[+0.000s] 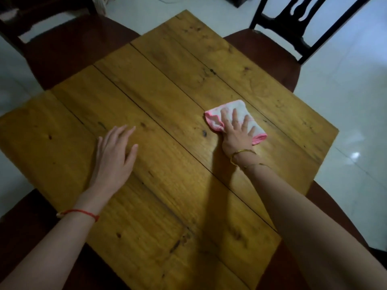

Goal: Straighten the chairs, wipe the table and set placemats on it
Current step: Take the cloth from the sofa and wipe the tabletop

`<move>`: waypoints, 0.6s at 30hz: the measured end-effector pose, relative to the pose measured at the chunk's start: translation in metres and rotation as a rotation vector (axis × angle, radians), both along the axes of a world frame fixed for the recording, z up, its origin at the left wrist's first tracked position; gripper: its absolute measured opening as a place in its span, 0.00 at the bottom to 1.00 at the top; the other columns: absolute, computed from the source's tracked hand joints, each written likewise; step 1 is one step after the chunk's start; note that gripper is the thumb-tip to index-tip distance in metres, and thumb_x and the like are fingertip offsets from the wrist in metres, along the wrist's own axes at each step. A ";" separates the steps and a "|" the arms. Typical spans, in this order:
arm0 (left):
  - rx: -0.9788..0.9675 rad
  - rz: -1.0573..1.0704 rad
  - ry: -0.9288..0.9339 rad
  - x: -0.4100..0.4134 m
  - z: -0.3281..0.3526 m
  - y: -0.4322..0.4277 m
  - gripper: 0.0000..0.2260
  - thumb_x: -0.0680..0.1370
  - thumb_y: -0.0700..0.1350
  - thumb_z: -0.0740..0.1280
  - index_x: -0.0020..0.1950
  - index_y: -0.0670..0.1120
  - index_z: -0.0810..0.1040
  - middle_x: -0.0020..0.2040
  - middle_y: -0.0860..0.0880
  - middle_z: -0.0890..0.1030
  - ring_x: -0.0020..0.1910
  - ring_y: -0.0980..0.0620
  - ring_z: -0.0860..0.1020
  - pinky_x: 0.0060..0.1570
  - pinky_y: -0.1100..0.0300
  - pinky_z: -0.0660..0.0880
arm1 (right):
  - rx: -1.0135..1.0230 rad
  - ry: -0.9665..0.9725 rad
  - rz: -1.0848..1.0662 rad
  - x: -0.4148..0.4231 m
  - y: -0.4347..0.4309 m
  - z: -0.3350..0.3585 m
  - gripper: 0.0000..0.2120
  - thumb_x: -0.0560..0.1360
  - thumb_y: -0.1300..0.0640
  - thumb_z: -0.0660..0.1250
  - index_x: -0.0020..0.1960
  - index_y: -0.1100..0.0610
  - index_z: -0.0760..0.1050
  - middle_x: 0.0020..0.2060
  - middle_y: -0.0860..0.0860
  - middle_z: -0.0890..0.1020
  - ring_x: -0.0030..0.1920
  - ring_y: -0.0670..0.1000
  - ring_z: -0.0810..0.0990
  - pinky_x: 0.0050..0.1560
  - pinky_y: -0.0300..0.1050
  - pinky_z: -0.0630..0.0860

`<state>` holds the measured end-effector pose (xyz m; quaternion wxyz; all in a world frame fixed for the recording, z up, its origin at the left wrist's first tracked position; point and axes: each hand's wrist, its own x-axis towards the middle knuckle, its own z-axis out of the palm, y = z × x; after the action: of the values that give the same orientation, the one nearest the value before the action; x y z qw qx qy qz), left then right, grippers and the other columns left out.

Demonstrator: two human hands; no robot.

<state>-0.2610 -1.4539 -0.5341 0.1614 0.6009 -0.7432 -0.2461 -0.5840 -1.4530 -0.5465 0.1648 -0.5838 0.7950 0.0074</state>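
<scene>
Cloth [238, 114] flat under right hand [237, 132]

A square wooden table [167, 143] of yellow-brown planks, turned so a corner points to 12 o'clock, fills the view. Dark seams run between the planks from 10 o'clock toward 4 o'clock, with scattered knots. One thing lies on it — a folded white cloth [249, 120] with a pink hem, at about 2 o'clock from the centre, flat on the boards.
</scene>
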 end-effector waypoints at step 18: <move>-0.043 -0.003 0.019 0.055 -0.011 -0.074 0.20 0.83 0.46 0.60 0.75 0.44 0.67 0.74 0.44 0.67 0.75 0.45 0.62 0.74 0.40 0.60 | -0.037 -0.035 0.136 0.104 -0.118 0.000 0.31 0.81 0.56 0.51 0.79 0.42 0.41 0.79 0.50 0.39 0.76 0.63 0.33 0.73 0.67 0.34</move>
<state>-0.2064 -1.5282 -0.5448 0.1811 0.5939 -0.7475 -0.2361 -0.4800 -1.5710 -0.5462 0.1670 -0.6394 0.7505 -0.0065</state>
